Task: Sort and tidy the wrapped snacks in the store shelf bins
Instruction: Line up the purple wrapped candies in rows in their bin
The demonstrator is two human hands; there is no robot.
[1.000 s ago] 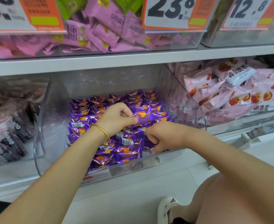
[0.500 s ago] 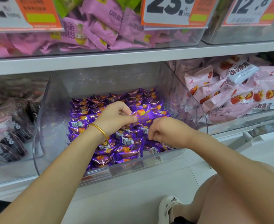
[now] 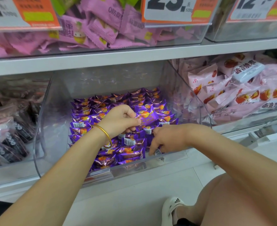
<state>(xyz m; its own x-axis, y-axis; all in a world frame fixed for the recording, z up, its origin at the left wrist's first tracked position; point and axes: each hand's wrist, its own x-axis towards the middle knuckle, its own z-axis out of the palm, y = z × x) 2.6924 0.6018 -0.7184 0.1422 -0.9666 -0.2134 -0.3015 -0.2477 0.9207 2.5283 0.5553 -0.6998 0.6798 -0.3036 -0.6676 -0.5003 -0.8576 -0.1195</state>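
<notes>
A clear plastic bin [image 3: 150, 163] on the lower shelf holds several purple wrapped snacks [image 3: 131, 154] lined up in rows. My left hand [image 3: 119, 119], with a gold bangle at the wrist, pinches one purple snack [image 3: 146, 117] and holds it raised above the rows. My right hand [image 3: 167, 139] reaches down at the bin's front right corner, its fingers curled round another purple snack [image 3: 157, 151] whose barcode end shows.
Left bin [image 3: 12, 173] holds dark wrapped snacks [image 3: 12, 132]. Right bin [image 3: 248, 124] holds pink-and-white packets [image 3: 232, 95]. Upper shelf [image 3: 134, 56] carries a bin of pink packets [image 3: 93, 30] and price signs [image 3: 175, 10]. My knee [image 3: 232, 201] and white shoe [image 3: 170, 209] are over the floor below.
My right hand has dropped toward the bin's front right corner and taken hold of a snack there. My left hand still holds its purple snack above the rows.
</notes>
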